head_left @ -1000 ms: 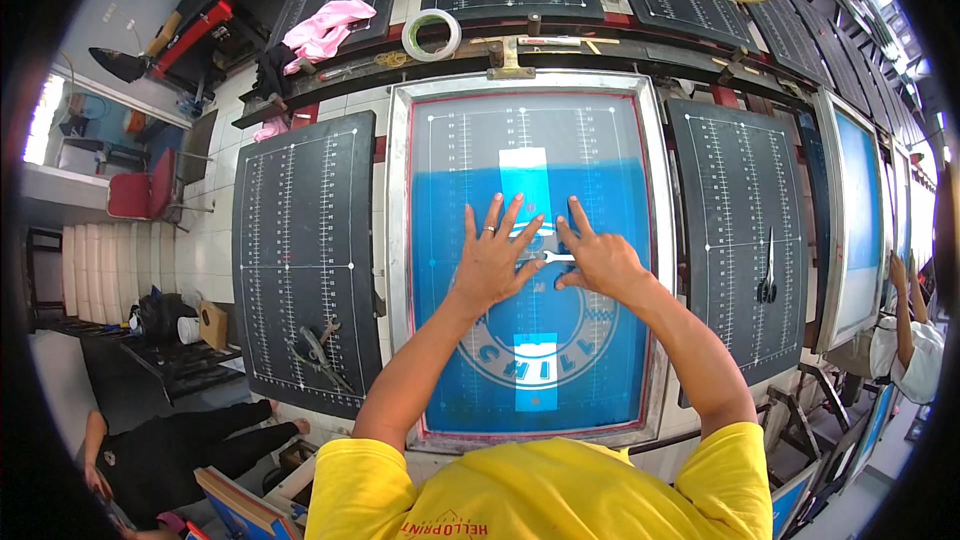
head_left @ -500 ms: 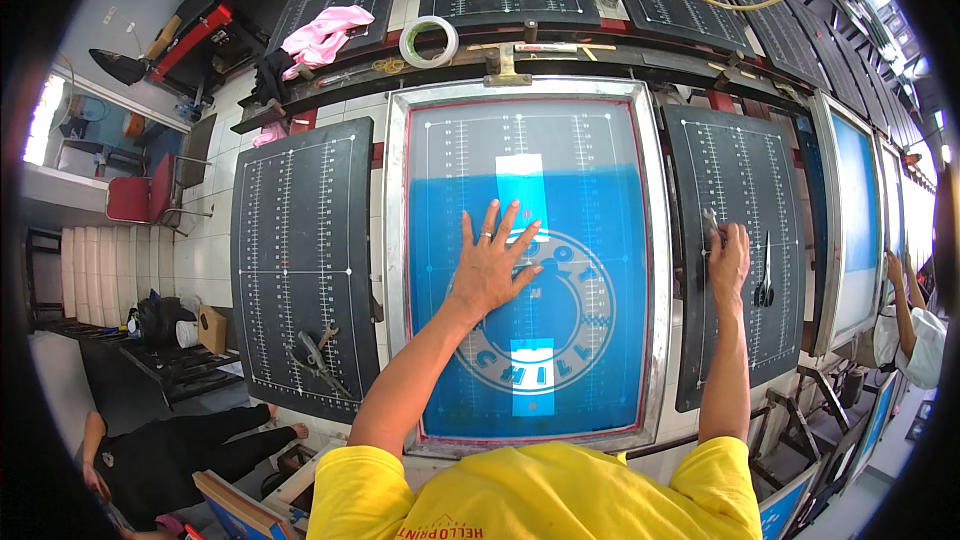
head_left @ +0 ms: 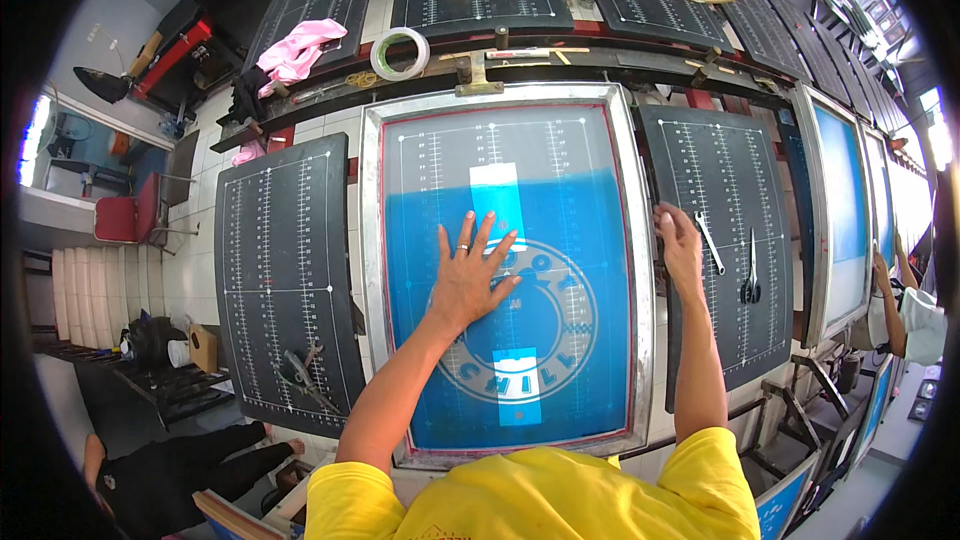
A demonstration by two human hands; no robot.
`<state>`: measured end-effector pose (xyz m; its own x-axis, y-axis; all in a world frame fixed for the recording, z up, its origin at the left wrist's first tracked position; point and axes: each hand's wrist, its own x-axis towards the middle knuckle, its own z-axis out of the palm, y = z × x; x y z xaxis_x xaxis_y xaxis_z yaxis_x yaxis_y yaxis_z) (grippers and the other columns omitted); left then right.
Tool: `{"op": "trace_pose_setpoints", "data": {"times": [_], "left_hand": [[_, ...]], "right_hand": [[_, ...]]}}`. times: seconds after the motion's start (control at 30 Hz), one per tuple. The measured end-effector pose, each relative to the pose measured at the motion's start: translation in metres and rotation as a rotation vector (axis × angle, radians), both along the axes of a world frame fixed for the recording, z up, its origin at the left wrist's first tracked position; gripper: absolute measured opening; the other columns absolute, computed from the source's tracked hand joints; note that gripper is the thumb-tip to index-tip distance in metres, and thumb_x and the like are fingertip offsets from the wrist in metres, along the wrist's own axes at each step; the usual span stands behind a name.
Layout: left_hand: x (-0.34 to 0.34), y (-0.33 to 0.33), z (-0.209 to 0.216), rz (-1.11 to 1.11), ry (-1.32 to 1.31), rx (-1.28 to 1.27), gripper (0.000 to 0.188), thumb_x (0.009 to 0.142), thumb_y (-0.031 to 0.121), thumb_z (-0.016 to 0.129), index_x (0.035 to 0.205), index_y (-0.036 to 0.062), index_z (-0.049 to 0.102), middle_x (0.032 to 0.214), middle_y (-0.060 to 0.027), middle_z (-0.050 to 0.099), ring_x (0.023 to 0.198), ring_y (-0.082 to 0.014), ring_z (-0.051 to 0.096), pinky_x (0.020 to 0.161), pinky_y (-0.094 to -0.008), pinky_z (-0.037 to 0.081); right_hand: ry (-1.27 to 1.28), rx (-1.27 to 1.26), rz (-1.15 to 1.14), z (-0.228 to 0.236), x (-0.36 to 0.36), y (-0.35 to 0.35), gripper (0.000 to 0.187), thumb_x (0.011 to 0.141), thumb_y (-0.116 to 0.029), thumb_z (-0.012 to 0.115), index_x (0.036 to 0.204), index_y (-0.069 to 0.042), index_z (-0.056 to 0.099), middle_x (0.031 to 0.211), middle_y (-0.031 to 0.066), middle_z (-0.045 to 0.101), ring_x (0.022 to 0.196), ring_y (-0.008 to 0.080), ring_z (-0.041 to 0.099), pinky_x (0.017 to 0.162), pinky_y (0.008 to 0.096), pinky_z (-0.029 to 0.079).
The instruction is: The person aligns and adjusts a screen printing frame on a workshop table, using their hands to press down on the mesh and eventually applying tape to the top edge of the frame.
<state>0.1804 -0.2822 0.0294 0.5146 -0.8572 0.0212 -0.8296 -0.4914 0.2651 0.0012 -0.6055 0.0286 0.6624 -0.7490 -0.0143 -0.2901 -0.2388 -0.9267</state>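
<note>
My left hand (head_left: pixel 466 275) lies flat with spread fingers on a blue-coated screen printing frame (head_left: pixel 643 340). The mesh bears a round lettered design (head_left: pixel 578 335), and two light strips (head_left: pixel 495 202) show through it. My right hand (head_left: pixel 681 248) is just right of the frame's metal edge, over the left edge of a black printing board (head_left: pixel 690 350). Its fingers are curled closed; what they hold, if anything, is hidden. A wrench (head_left: pixel 711 242) lies on that board beside my right hand, with black-handled scissors (head_left: pixel 751 275) farther right.
Another black board (head_left: pixel 285 320) on the left bears a metal tool (head_left: pixel 310 380). A tape roll (head_left: pixel 400 52) and pink cloth (head_left: pixel 300 48) lie beyond the frame. More screens (head_left: pixel 845 200) stand at right, where another person's hand (head_left: pixel 882 275) shows.
My right hand has let go of the wrench, which now lies on the right board, and has moved left toward the frame's edge. My left hand stays flat on the screen.
</note>
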Motion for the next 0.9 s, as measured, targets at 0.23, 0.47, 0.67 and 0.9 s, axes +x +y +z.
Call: {"op": "trace_pose_setpoints", "data": {"times": [0.23, 0.47, 0.67, 0.9], "left_hand": [[0.002, 0.002, 0.002, 0.007, -0.002, -0.015, 0.066, 0.093, 0.055, 0.058, 0.149, 0.0238, 0.046, 0.162, -0.0144, 0.025, 0.150, -0.0408, 0.018, 0.115, -0.0721, 0.012], [0.001, 0.002, 0.001, 0.003, -0.005, -0.012, 0.066, 0.093, 0.056, 0.057, 0.150, 0.0234, 0.046, 0.162, -0.0158, 0.026, 0.150, -0.0411, 0.018, 0.115, -0.0716, 0.013], [0.002, 0.003, 0.000, 0.009, 0.011, -0.008, 0.065, 0.093, 0.056, 0.057, 0.150, 0.0239, 0.046, 0.162, -0.0164, 0.026, 0.150, -0.0415, 0.019, 0.115, -0.0723, 0.014], [-0.004, 0.006, -0.006, 0.001, -0.029, -0.053, 0.065, 0.093, 0.055, 0.058, 0.148, 0.0218, 0.048, 0.160, -0.0171, 0.030, 0.148, -0.0429, 0.022, 0.113, -0.0736, 0.015]], "right_hand": [[0.139, 0.331, 0.046, -0.011, 0.027, -0.001, 0.073, 0.106, -0.051, 0.038, 0.150, 0.007, 0.032, 0.153, 0.0239, 0.040, 0.143, 0.0325, 0.037, 0.117, 0.0402, 0.032], [0.016, 0.583, 0.036, -0.019, 0.058, -0.030, 0.075, 0.104, -0.056, 0.037, 0.148, 0.004, 0.040, 0.149, 0.0191, 0.046, 0.138, 0.0279, 0.043, 0.114, 0.0365, 0.033], [0.038, 0.687, 0.141, -0.013, 0.077, -0.031, 0.074, 0.105, -0.056, 0.036, 0.146, 0.005, 0.044, 0.146, 0.0202, 0.048, 0.138, 0.0278, 0.042, 0.114, 0.0368, 0.032], [0.256, 0.133, 0.021, -0.019, 0.076, -0.022, 0.068, 0.105, -0.052, 0.038, 0.140, 0.006, 0.048, 0.144, 0.0208, 0.052, 0.136, 0.0318, 0.045, 0.114, 0.0396, 0.032]]}}
